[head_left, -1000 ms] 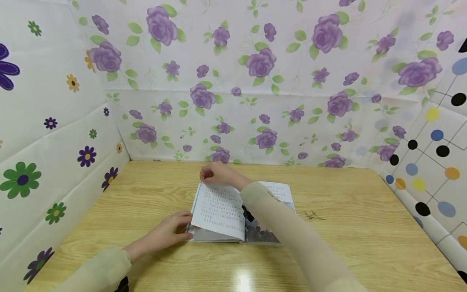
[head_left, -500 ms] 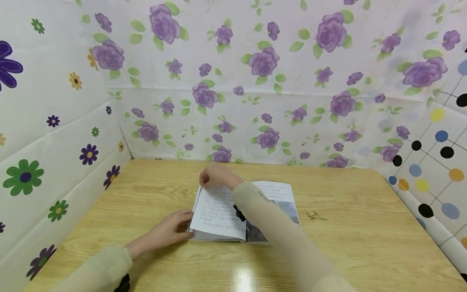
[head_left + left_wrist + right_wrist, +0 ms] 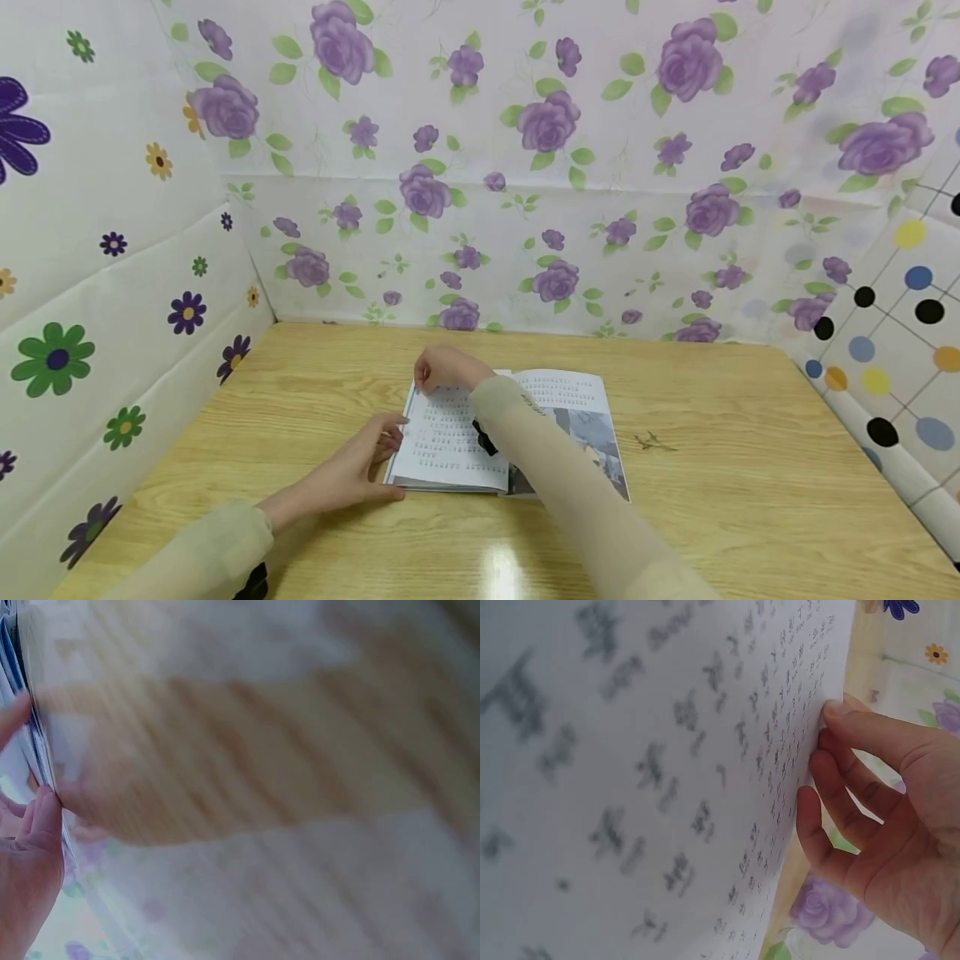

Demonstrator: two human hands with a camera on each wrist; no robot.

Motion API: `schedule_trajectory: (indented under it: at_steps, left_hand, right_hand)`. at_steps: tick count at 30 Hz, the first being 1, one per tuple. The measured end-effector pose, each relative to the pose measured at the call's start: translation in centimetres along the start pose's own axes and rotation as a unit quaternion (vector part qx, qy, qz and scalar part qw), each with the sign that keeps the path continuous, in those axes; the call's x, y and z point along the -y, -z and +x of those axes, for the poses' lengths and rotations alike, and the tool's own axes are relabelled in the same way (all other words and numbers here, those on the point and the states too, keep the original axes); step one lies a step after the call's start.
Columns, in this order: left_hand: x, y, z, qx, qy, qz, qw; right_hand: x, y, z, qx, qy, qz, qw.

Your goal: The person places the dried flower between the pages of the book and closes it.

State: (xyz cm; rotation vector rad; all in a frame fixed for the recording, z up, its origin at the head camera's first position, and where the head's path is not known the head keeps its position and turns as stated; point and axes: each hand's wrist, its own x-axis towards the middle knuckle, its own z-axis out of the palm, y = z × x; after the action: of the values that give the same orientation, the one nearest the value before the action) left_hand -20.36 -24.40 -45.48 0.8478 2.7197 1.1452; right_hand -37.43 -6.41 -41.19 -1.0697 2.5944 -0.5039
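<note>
An open book (image 3: 450,450) with printed text on its left page and a picture on its right page lies on the table. My right hand (image 3: 448,367) reaches across it and pinches the left page near its far left corner. In the right wrist view, the thumb of that hand (image 3: 885,802) presses at the page's edge, with several fingers bent against the page (image 3: 705,780). My left hand (image 3: 360,467) touches the book's left side, thumb near the front corner and fingers spread along the edge. The left wrist view shows fingertips (image 3: 46,806) against the book's edge (image 3: 37,742).
The wooden table (image 3: 750,467) extends around the book. A small dark twig-like mark (image 3: 654,442) shows to the book's right. Behind the table hangs a rose-patterned cloth (image 3: 551,125), with a daisy-patterned cloth (image 3: 135,275) on the left and a dotted one (image 3: 892,367) on the right.
The raised left page has settled flatter. My left hand's fingers have spread along the book's edge. My right forearm has shifted left, baring more of the right page's picture.
</note>
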Motion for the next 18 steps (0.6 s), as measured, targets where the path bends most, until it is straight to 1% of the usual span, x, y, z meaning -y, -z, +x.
schedule_trajectory:
  at_steps: [2,4,6,7,10,15,18]
  left_hand:
    - [-0.2,0.0,0.0,0.006,-0.018,0.046,0.9988]
    - [-0.3,0.0,0.0,0.009,-0.039,0.099,0.9942]
    - [-0.5,-0.1,0.0,0.013,-0.06,0.127,0.99]
    - [-0.5,-0.1,0.1,0.014,-0.064,0.136,0.9886]
    - [-0.7,-0.1,0.2,0.015,-0.063,0.145,0.9874]
    - [-1.1,-0.1,0.5,0.015,-0.037,0.132,0.9905]
    - [-1.2,-0.1,0.5,0.017,-0.027,0.134,0.9904]
  right_hand:
    - [0.0,0.0,-0.1,0.003,-0.004,0.011,1.0]
    - [0.0,0.0,-0.2,0.004,-0.005,0.018,1.0]
    - [0.0,0.0,-0.3,0.006,-0.004,0.022,1.0]
    - [0.1,0.0,-0.4,0.007,-0.005,0.026,1.0]
    - [0.1,0.0,-0.5,0.015,-0.008,0.029,0.999]
    - [0.0,0.0,-0.5,0.023,-0.012,0.026,0.999]
    - [-0.2,-0.1,-0.5,0.023,-0.009,0.019,1.0]
